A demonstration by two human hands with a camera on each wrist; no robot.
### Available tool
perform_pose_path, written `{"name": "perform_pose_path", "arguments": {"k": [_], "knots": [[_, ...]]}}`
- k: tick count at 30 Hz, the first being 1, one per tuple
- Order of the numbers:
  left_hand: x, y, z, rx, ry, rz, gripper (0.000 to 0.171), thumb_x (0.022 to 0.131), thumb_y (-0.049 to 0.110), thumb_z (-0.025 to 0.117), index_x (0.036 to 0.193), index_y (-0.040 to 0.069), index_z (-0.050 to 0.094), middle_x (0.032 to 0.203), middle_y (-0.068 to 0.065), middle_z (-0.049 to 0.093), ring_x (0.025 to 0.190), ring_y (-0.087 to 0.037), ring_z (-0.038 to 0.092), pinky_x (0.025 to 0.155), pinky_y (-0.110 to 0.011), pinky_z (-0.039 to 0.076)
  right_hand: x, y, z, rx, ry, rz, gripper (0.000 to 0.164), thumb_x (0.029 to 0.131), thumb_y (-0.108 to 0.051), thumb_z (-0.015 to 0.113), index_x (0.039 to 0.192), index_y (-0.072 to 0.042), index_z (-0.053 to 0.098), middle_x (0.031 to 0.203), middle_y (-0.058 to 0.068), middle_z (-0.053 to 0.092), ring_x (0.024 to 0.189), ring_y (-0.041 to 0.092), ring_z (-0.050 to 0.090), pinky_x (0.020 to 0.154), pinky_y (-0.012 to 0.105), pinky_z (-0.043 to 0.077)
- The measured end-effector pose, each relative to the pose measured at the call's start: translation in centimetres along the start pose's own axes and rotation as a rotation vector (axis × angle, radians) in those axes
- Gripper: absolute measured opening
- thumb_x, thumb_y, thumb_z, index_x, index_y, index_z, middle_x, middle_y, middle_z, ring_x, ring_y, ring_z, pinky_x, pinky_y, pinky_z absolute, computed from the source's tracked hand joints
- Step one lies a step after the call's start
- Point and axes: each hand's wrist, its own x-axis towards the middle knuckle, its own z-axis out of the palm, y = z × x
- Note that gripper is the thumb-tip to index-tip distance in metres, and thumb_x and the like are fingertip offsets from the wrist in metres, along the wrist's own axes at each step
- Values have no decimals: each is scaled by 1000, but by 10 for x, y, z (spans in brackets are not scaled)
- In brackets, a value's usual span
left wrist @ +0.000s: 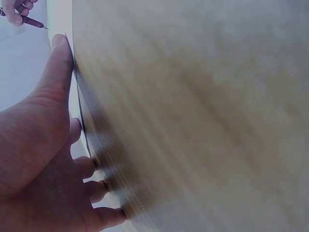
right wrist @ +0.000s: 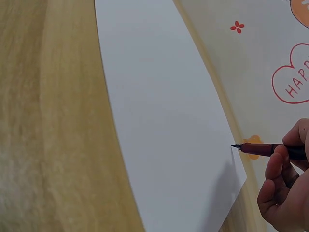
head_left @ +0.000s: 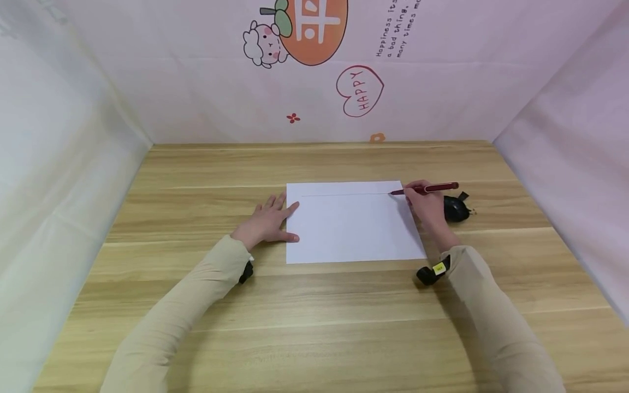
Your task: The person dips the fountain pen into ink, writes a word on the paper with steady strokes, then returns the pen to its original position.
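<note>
A white sheet of paper [head_left: 351,229] lies on the wooden table, with one thin straight line running along its upper part. In my right hand [head_left: 426,206] a dark red fountain pen [head_left: 439,187] is pinched between thumb and fingers. Its metal nib [right wrist: 235,146] is at the paper near the right end of the line. My left hand [head_left: 267,221] rests with fingers spread over the sheet's left edge, the thumb and index finger on the paper and the others mostly on the wood. The right wrist view shows the pen's lower barrel, with its back end out of frame.
Just right of my right hand sits a black rounded object [head_left: 456,209]. Black wrist devices [head_left: 427,275] show by both cuffs. The wooden table [head_left: 304,316] meets a printed white cloth [head_left: 206,98] at the back, and plain cloth walls [head_left: 49,180] stand at both sides.
</note>
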Motion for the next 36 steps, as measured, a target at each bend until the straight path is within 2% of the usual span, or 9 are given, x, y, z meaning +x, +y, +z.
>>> {"name": "perform_pose_path", "arguments": {"k": [12,19,26,32,36], "knots": [[-1,-1,-1,-1,1,-3,91,83,55,61,152,22,12,158,-15,-10,145,-40,-4,114,-63,8,2,4,-7,41,13,39,27,89,-24,57,109,-7,59,77,-6,60,72,9,56,56,17,42],[-2,-2,-1,-11,-1,1,91,82,55,62,152,22,12,158,-15,-10,146,-40,-3,113,-63,9,3,7,-9,50,69,29,18,86,-20,58,100,-8,61,64,-13,56,65,7,53,56,17,41],[-2,-1,-1,-3,-5,-8,91,82,56,61,152,23,11,158,-15,-10,145,-40,-4,114,-62,8,2,9,-12,99,92,23,20,85,-16,59,100,-3,61,60,-14,56,61,6,53,53,16,41],[-1,-1,0,14,-3,-4,91,83,57,60,152,23,10,158,-15,-10,145,-40,-4,114,-62,9,1,10,-15,98,109,22,9,84,-17,60,90,-11,63,55,-16,54,57,5,50,50,17,38],[-1,0,0,27,5,6,91,83,56,60,152,22,12,158,-17,-8,145,-41,-2,113,-63,11,1,9,-16,102,103,35,7,85,-18,60,89,-13,62,56,-15,54,58,7,50,50,18,38]]}}
